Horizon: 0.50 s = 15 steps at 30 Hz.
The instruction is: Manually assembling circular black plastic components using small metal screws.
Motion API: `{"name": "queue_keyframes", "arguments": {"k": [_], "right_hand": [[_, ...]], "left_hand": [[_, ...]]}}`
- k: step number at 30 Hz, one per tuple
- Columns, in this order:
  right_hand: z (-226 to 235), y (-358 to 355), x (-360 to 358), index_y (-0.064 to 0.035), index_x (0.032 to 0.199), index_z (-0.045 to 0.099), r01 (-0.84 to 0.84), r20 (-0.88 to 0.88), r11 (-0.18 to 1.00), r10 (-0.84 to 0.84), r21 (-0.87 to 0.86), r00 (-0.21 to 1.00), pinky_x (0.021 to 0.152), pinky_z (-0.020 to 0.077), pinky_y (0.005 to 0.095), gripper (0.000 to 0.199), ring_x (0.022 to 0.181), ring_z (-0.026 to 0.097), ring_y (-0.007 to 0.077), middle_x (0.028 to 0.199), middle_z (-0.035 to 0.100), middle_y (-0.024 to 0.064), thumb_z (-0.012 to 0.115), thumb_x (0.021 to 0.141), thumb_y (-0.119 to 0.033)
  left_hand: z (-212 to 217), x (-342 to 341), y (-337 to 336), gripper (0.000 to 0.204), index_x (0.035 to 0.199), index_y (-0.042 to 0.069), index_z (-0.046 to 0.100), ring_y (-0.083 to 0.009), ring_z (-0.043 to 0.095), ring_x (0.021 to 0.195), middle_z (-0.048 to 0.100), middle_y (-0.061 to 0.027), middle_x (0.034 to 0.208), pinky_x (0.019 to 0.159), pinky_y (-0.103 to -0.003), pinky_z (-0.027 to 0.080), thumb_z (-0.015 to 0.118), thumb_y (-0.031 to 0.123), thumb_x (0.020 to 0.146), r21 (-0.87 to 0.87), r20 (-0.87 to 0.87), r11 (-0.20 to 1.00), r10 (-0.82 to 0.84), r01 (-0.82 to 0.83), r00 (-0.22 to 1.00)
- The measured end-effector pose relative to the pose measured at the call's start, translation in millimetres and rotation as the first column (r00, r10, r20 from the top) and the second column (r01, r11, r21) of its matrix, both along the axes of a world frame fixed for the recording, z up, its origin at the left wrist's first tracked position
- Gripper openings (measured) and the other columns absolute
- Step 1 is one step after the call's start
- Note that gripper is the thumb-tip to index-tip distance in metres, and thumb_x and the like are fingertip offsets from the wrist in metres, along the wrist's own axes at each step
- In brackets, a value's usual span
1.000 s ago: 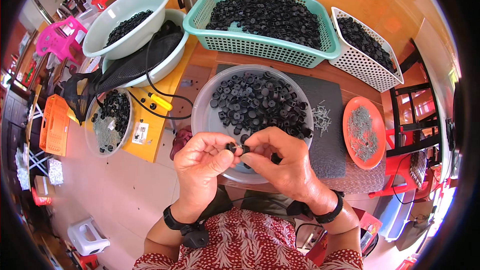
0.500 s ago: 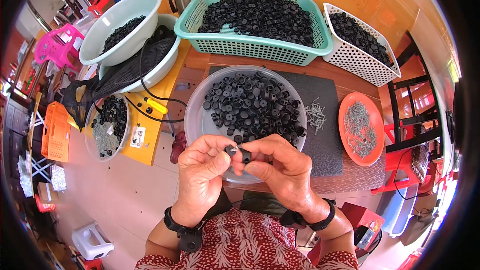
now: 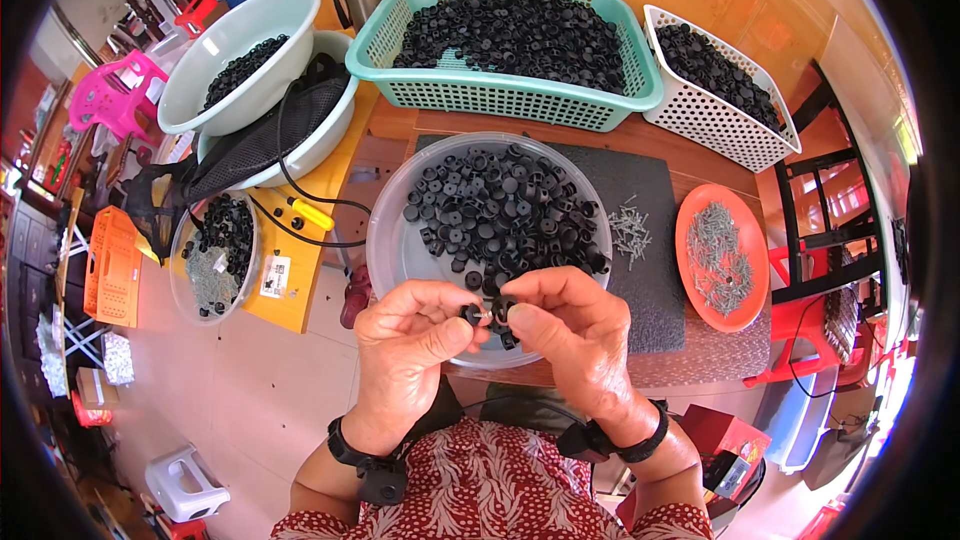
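Note:
Over the near rim of a round translucent tub (image 3: pixel 390 250), my two hands meet. My left hand (image 3: pixel 405 350) is closed, pinching a small black plastic cap (image 3: pixel 470 314) between thumb and fingertips. A thin metal screw (image 3: pixel 486 316) shows between that cap and a second small black plastic part (image 3: pixel 504 308), which my right hand (image 3: pixel 575 340) pinches. Which part the screw sits in is too small to tell. Loose black plastic parts (image 3: pixel 510 200) fill much of the tub beyond my fingers.
Screws (image 3: pixel 630 232) lie on a dark mat (image 3: pixel 650 310), with more on an orange plate (image 3: pixel 690 285). Behind stand a green basket (image 3: pixel 500 108) and a white basket (image 3: pixel 700 130) of black parts. At left are pale basins (image 3: pixel 185 90), a mixed-parts tub (image 3: pixel 178 275) and a yellow-handled tool (image 3: pixel 312 213).
My hands have shifted slightly right. The two black parts now face each other with the screw lying between them; before, the screw's tip showed above the left part.

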State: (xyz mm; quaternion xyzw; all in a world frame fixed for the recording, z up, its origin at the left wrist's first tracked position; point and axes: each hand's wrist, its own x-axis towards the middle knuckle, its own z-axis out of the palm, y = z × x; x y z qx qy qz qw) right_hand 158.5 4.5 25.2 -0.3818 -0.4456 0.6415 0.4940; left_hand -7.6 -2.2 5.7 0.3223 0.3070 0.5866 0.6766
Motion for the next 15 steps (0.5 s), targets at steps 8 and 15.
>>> {"name": "queue_keyframes", "arguments": {"k": [8,15], "right_hand": [[-6,7,5,0.0015,0.101,0.059,-0.126,-0.103,0.985,0.114,-0.117,0.988,0.063,0.0447,0.0211,0.017,0.071,0.055,0.0082,0.085,0.063,0.0067,0.058,0.086,-0.008],[-10,7,5,0.0016,0.101,0.059,-0.189,-0.295,0.942,0.104,-0.277,0.95,0.056,0.0428,0.022,0.018,0.063,0.052,0.0093,0.082,0.063,0.0063,0.057,0.086,-0.008]], "left_hand": [[7,2,-4,0.02,0.097,-0.005,0.057,-0.0156,0.062,0.084,0.063,-0.0104,0.09,0.075,-0.025,0.049,0.064,-0.004,0.078,0.084,-0.191,0.996,0.053,-0.038,0.98],[12,6,-8,0.021,0.095,-0.004,0.06,-0.0138,0.06,0.077,0.061,-0.0071,0.085,0.07,-0.023,0.048,0.067,-0.001,0.076,0.216,-0.375,0.971,0.179,-0.102,0.91]]}}
